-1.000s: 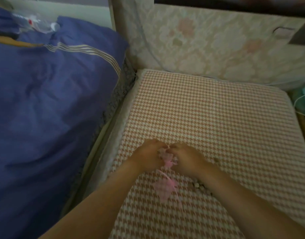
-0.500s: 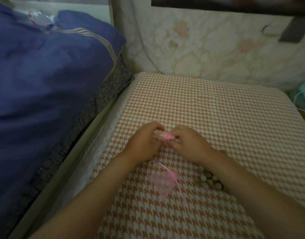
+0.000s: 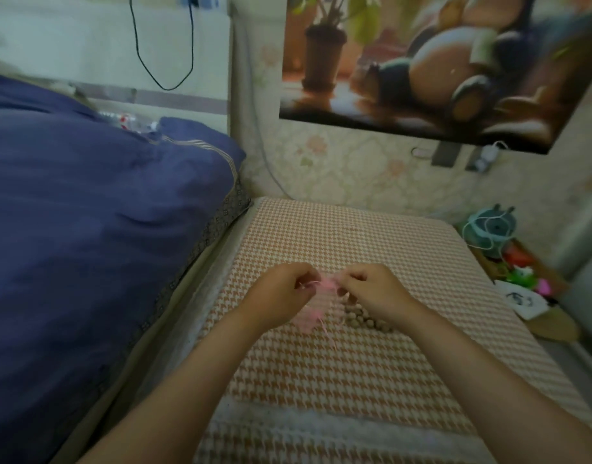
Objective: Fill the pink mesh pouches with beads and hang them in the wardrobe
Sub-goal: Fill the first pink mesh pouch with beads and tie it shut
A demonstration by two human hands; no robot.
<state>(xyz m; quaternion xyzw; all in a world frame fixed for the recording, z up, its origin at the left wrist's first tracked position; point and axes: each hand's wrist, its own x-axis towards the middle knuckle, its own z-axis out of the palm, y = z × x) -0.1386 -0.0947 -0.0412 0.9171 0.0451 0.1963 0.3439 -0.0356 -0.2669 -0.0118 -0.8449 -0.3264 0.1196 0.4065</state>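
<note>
**Both hands pinch a pouch mouth above the pad**

Head view: the left hand point(image 3: 280, 292) and right hand point(image 3: 375, 289), fingers curled, each pinch an edge of a pink mesh pouch point(image 3: 327, 283) held between them just above the houndstooth pad point(image 3: 355, 380). A second pouch point(image 3: 308, 319) lies flat at six o'clock of the held one. Loose beads point(image 3: 355, 318) sit at four o'clock, partly under the right wrist. A blue duvet point(image 3: 87, 229) fills nine o'clock. The mesh looks feather-light, limp and easily snagged, so it is best gripped at the drawstring hem. The small round beads will likely roll.
</note>
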